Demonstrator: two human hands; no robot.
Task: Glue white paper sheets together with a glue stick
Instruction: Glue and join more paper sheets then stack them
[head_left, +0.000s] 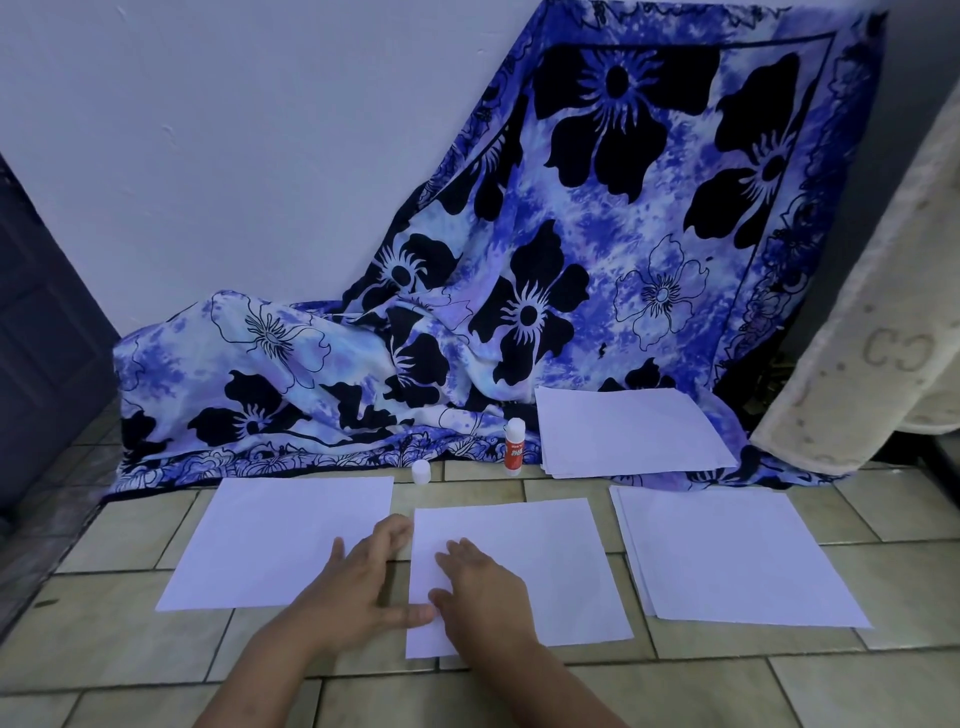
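Note:
A white sheet (550, 566) lies on the tiled floor in the middle. My right hand (480, 587) presses flat on its left part, fingers straight. My left hand (358, 577) rests at the sheet's left edge, fingers spread, thumb touching the paper. Another white sheet (270, 535) lies to the left, partly under my left hand. An uncapped glue stick (514, 448) with a red label stands upright behind the middle sheet. Its white cap (421, 472) stands on the floor to the left of it.
A pile of white sheets (737, 561) lies on the right. A second pile (628, 431) rests on the blue flowered cloth (467, 291) draped against the wall. A cream fabric (872, 332) hangs at the right edge. A dark door (36, 332) stands left.

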